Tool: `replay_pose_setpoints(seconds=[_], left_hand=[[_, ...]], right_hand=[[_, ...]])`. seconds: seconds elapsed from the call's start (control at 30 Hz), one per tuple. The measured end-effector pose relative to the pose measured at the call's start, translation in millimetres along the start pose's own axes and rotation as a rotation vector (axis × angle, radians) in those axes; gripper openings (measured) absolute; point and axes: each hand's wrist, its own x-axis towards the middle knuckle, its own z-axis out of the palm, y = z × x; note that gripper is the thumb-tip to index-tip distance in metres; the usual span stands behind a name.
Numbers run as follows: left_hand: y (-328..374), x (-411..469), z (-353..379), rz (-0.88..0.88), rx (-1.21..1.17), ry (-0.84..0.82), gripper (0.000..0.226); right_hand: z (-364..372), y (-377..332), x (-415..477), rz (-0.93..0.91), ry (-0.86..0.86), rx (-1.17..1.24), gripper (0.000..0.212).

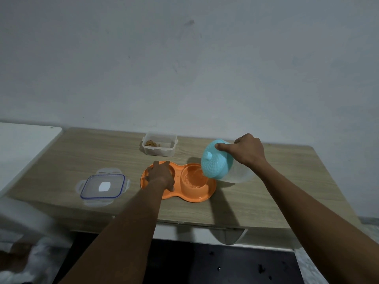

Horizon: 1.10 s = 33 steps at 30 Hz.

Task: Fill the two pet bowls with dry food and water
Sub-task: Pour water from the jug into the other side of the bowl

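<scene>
While water [197, 171] runs in a thin stream into the right-hand bowl [192, 182] of the orange double feeder [202, 197], a shallow, rippling pool shows in that bowl. The feeder sits near the middle of the wooden table [287, 191], its two bowls side by side.

The left-hand bowl [174, 171] is mostly covered by the left hand [161, 175]. The palm lies over it, the fingers stretch flat toward the far rim and the thumb sits on the feeder's near edge. The hand presses down and clasps nothing. What is inside this bowl is hidden.

At about 2 o'clock from the feeder, just over the right-hand bowl, hangs the jug [240, 175]. It is clear-bodied with a knobbed turquoise lid [217, 163], and it is tipped steeply so the lid faces down and left. The right hand [248, 153] grips it from above, with the thumb laid on the lid's top edge and the fingers wrapped round the far side.

At 12 o'clock from the feeder, a little apart, an open clear food tub [164, 153] stands with a small heap of brown kibble [150, 143] in its left corner. At 9 o'clock, well apart, a clear snap lid [103, 186] with a blue seal lies flat on the table. Farther out at 10 o'clock, a white surface [24, 148] adjoins the table's left end, and a pale wall [184, 68] rises behind.
</scene>
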Motion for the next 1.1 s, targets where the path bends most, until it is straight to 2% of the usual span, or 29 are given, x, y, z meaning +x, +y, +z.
replay_pose_setpoints(seconds=[0.23,0.53,0.73,0.9,1.0,1.1], left_hand=[[0.0,3.2,2.0,-0.007,-0.005,0.02,0.114],[-2.6,8.5,6.9,0.004,-0.043,0.059,0.117],[-4.4,11.8,7.1,0.026,-0.019,0.059,0.118],[-7.8,17.3,10.9,0.026,-0.027,0.065,0.119],[-11.1,20.1,13.7,0.036,-0.008,0.054,0.12],[-13.0,20.4,15.1,0.026,-0.047,0.056,0.118]], right_hand=[[6.3,23.5,2.5,0.034,0.0,0.184,0.059],[23.0,56.0,17.0,0.259,0.071,0.609,0.062],[45.8,46.0,41.0,0.354,0.136,0.805,0.057],[72.0,27.3,61.2,0.403,0.075,0.936,0.052],[84.1,19.3,72.7,0.436,0.012,0.986,0.059],[92.7,15.1,81.3,0.435,-0.036,1.002,0.038]])
